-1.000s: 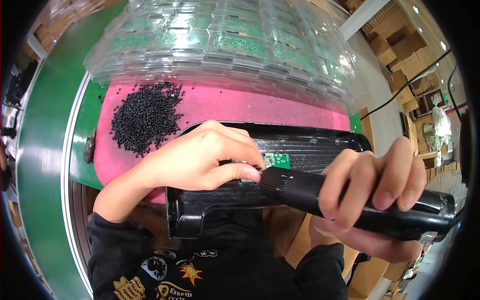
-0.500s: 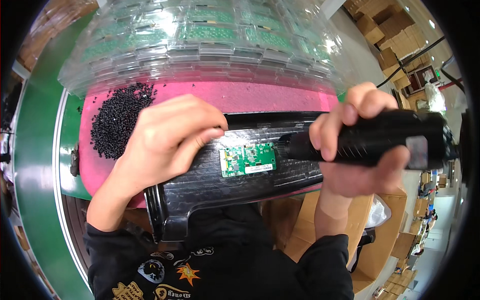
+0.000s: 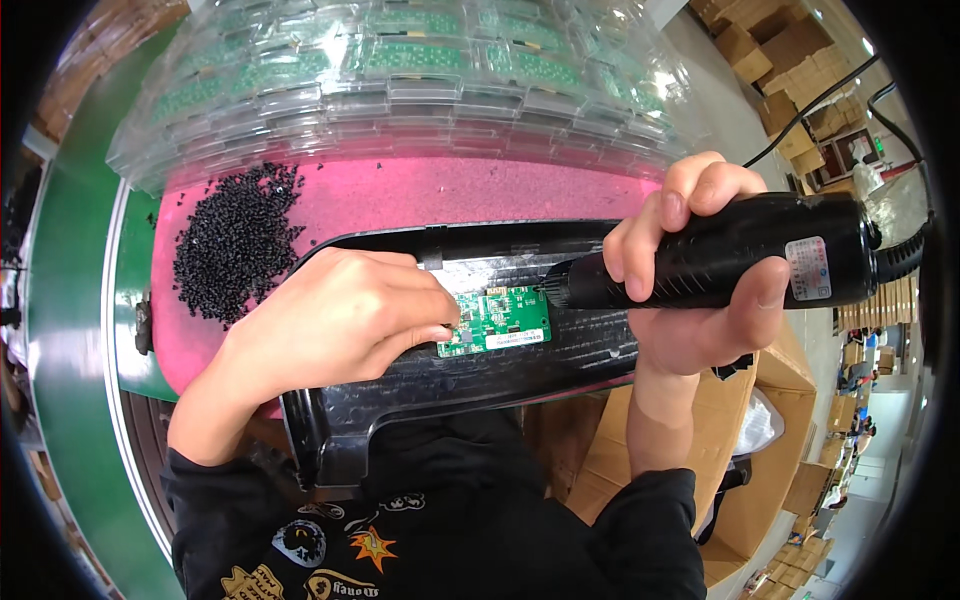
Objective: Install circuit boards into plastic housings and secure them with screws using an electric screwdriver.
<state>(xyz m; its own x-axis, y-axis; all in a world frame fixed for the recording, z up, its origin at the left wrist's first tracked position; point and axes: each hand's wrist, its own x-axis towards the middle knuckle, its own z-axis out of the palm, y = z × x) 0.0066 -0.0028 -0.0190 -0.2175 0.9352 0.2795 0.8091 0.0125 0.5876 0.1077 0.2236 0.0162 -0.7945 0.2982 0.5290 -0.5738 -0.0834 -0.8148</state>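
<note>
A green circuit board [image 3: 505,322] with a white label strip lies in a long black plastic housing [image 3: 470,385]. My right hand [image 3: 690,250] is wrapped round a black corded electric screwdriver [image 3: 760,250], held nearly level. Its tip meets the board's upper right corner; the exact contact point is too small to make out. My left hand [image 3: 350,315] has thumb and fingers pinched together over the board's left end, covering part of it. Whatever the pinch may hold is hidden.
A heap of small black pieces [image 3: 235,240] lies on the pink mat [image 3: 400,190] at left. Stacked clear plastic trays [image 3: 420,95] with green boards stand behind. An open cardboard box [image 3: 680,450] is at the lower right. The screwdriver's cord [image 3: 905,255] runs off right.
My left hand has come down from the housing's far edge onto the board's left end. The screwdriver has moved slightly left and away from me, its tip now at the board's corner.
</note>
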